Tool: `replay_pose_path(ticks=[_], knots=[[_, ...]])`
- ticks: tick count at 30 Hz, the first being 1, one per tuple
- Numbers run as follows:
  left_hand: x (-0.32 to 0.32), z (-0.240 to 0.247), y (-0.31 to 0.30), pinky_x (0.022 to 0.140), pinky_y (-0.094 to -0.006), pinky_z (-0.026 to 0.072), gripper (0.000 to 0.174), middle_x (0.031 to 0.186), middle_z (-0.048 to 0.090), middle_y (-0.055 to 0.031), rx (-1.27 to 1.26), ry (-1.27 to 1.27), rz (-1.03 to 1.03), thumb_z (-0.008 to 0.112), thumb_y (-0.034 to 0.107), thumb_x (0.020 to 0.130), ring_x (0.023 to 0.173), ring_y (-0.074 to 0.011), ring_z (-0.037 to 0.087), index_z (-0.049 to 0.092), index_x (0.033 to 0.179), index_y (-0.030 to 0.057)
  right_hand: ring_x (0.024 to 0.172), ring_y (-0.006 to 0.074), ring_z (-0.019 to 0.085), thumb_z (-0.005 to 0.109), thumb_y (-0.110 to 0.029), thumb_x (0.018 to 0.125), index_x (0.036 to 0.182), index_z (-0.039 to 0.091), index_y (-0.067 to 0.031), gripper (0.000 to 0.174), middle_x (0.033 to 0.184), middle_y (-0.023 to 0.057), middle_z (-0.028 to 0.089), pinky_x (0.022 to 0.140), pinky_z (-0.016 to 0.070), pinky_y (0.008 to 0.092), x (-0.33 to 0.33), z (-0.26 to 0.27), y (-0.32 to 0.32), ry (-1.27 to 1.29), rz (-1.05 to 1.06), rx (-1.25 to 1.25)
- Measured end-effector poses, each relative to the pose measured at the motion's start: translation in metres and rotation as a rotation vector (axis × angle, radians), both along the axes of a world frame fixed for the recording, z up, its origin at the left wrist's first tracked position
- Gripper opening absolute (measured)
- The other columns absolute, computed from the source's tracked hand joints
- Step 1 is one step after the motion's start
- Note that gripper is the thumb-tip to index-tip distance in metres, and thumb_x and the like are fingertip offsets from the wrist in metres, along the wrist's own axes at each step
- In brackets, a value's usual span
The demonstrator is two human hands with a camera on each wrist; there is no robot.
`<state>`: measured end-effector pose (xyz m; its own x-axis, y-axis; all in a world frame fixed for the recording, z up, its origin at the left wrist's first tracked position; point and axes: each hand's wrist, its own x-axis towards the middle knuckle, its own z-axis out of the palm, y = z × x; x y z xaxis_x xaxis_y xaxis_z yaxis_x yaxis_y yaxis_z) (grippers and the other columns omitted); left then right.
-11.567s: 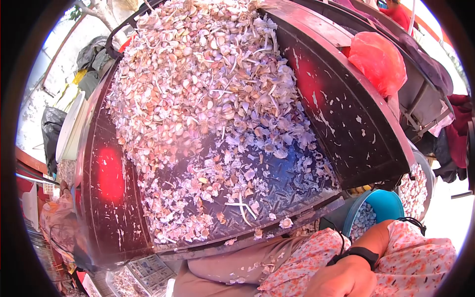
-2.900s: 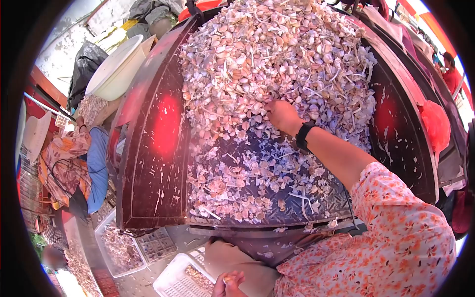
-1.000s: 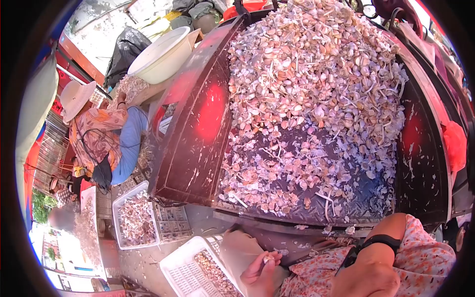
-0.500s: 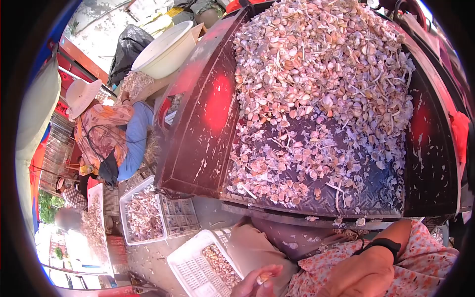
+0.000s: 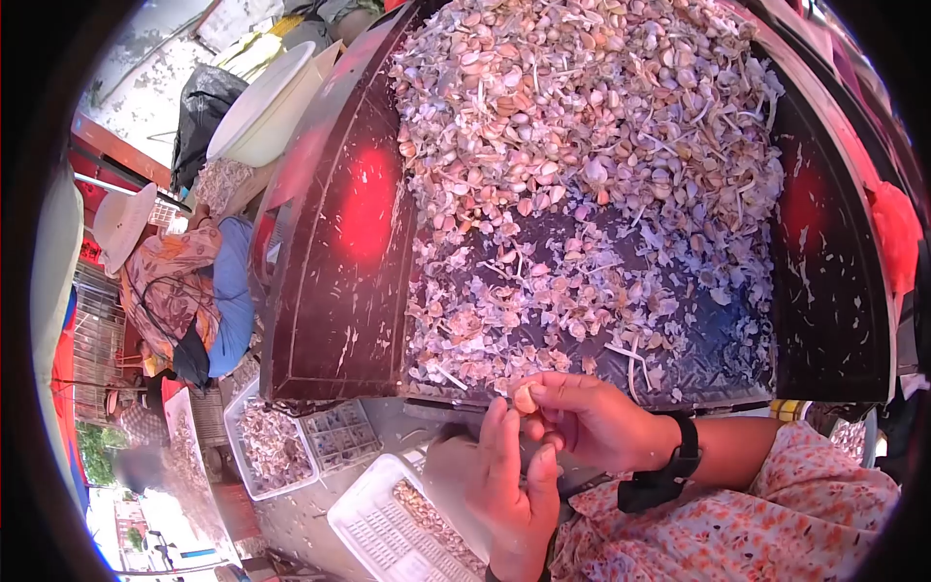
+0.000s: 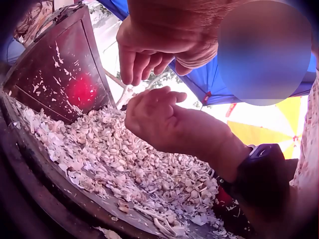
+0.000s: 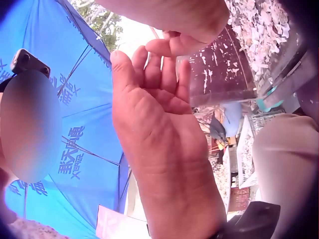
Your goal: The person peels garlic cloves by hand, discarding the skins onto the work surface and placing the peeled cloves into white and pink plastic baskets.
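In the head view my right hand (image 5: 606, 427), a dark watch on its wrist, pinches a pale garlic clove (image 5: 525, 398) between thumb and fingers. Close beside it my left hand (image 5: 516, 490) is raised with its fingers extended, their tips near the clove. In the left wrist view the right hand (image 6: 174, 122) has bent fingers below the left hand (image 6: 174, 35); the clove is hidden there. In the right wrist view the left hand (image 7: 159, 109) shows its palm, fingers slightly bent. Beyond both hands lies a large heap of garlic cloves (image 5: 582, 107) and papery skins.
Dark red side panels (image 5: 335, 281) flank the heap on a metal bed. A white basket (image 5: 373, 519) with cloves stands below left, a white crate (image 5: 254, 461) of skins farther left. A person in a hat (image 5: 175, 281) sits beyond. A red bag (image 5: 894, 238) hangs at the right.
The right hand reached into the heap earlier, then came back to the lap. Both hands have since risen toward the bed's edge. The clove, earlier at the left fingertips, is now in the right hand.
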<state>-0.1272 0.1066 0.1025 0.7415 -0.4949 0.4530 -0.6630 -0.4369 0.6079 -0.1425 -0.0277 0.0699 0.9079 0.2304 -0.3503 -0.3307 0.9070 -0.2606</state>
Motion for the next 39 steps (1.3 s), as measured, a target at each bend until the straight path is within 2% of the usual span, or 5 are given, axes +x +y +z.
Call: replay_pose_path(ticks=[6, 14, 18, 23, 39], knots=[[-0.002, 0.006, -0.014, 0.083, -0.0291, 0.0466, 0.033, 0.106, 0.062, -0.0178, -0.279, 0.521, 0.17, 0.053, 0.004, 0.089, 0.095, -0.0193, 0.06, 0.05, 0.119, -0.0097, 0.07, 0.0045, 0.055, 0.051, -0.014, 0.092, 0.114, 0.055, -0.0031, 0.025, 0.089, 0.0002, 0.059, 0.051, 0.0374, 0.0153, -0.001, 0.011, -0.01, -0.087, 0.034, -0.158], [-0.005, -0.003, 0.013, 0.073, -0.0248, 0.0483, 0.03, 0.09, 0.067, -0.0122, -0.292, 0.506, 0.173, 0.064, 0.002, 0.081, 0.08, -0.0137, 0.062, 0.058, 0.109, -0.0077, 0.063, 0.0078, 0.056, 0.058, -0.008, 0.087, 0.11, 0.057, 0.0013, 0.025, 0.078, 0.0047, 0.061, 0.055, 0.0452, 0.0217, 0.003, -0.014, -0.004, -0.883, -0.344, -1.354], [-0.008, -0.003, 0.021, 0.072, -0.0232, 0.0485, 0.029, 0.086, 0.067, -0.0103, -0.313, 0.467, 0.115, 0.067, -0.002, 0.077, 0.078, -0.012, 0.062, 0.061, 0.105, -0.0071, 0.059, 0.0078, 0.056, 0.057, -0.007, 0.087, 0.109, 0.057, 0.0017, 0.024, 0.078, 0.0051, 0.061, 0.052, 0.0451, 0.0227, -0.003, -0.012, -0.002, -0.916, -0.225, -1.291], [-0.019, -0.012, 0.037, 0.069, -0.0234, 0.0502, 0.028, 0.087, 0.066, -0.0096, -0.421, 0.612, 0.181, 0.065, -0.006, 0.078, 0.077, -0.0129, 0.063, 0.061, 0.105, -0.0058, 0.058, 0.0076, 0.057, 0.052, -0.009, 0.09, 0.109, 0.059, 0.0006, 0.022, 0.079, 0.0041, 0.061, 0.049, 0.0431, 0.0192, -0.015, 0.006, -0.003, -0.476, 0.206, -0.673], [-0.035, -0.009, 0.058, 0.062, -0.0293, 0.0574, 0.021, 0.094, 0.064, -0.0177, -0.955, 1.0, 0.182, 0.055, -0.005, 0.084, 0.079, -0.0253, 0.066, 0.06, 0.104, -0.0024, 0.056, 0.0094, 0.055, 0.051, -0.012, 0.091, 0.111, 0.055, 0.0038, 0.026, 0.083, 0.0082, 0.062, 0.044, 0.0366, 0.0191, -0.026, 0.003, 0.007, -0.208, 0.214, -0.17]])
